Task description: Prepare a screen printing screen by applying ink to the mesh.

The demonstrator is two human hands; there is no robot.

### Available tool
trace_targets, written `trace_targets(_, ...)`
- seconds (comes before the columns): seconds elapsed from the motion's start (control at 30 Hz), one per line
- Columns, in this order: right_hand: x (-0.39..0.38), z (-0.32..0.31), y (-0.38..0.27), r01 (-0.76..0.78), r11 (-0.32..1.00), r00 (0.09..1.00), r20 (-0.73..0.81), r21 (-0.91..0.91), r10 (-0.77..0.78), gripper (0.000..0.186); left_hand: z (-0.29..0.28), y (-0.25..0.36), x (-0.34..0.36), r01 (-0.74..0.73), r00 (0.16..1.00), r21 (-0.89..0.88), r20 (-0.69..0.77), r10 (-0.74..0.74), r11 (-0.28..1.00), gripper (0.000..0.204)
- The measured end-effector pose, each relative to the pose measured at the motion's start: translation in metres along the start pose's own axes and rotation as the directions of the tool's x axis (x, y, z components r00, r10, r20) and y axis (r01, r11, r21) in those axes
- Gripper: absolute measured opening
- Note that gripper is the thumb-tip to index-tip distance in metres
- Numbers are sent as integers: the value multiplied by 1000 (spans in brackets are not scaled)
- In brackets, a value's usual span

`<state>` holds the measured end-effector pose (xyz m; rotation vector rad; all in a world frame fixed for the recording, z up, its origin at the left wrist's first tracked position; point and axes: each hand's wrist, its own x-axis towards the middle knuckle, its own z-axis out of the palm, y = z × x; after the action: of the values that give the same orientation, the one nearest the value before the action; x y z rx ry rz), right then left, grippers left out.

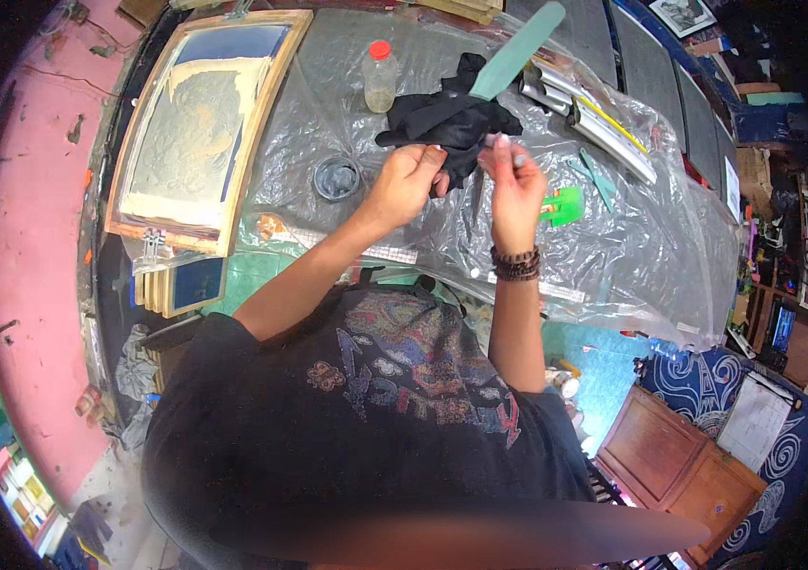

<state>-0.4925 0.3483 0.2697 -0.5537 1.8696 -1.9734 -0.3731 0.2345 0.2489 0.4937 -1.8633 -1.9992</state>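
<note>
A crumpled black cloth (442,116) lies on the plastic-covered table, bunched around the lower end of a long, flat, pale green board (520,49). My left hand (402,180) is closed on the near edge of this cloth, thumb on top. At the cloth's right side my right hand (515,185) holds its fingers pinched together; something small and pale shows at the fingertips, too small to name. Left of the cloth stands a clear jar with a red lid (380,78). An open round tub of dark grey paste (336,178) sits near my left wrist.
A wooden-framed screen (242,142) smeared with grey and cream stands at the left. Clear plastic sheeting (613,256) covers the table. Metal-edged squeegees (608,142), teal scissors (596,180) and a bright green scraper (564,205) lie to the right. A brown wooden panel (656,442) is at lower right.
</note>
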Motion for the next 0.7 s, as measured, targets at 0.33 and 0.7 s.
trace_targets(0.33, -7, 7, -13, 50, 998, 987, 149, 42, -56, 29, 21, 9, -12, -37, 998, 340, 59, 18, 940, 39)
trace_targets(0.7, 9, -20, -24, 247, 946, 950, 245, -209, -194, 28, -62, 27, 22, -13, 997, 424, 72, -20, 906, 59)
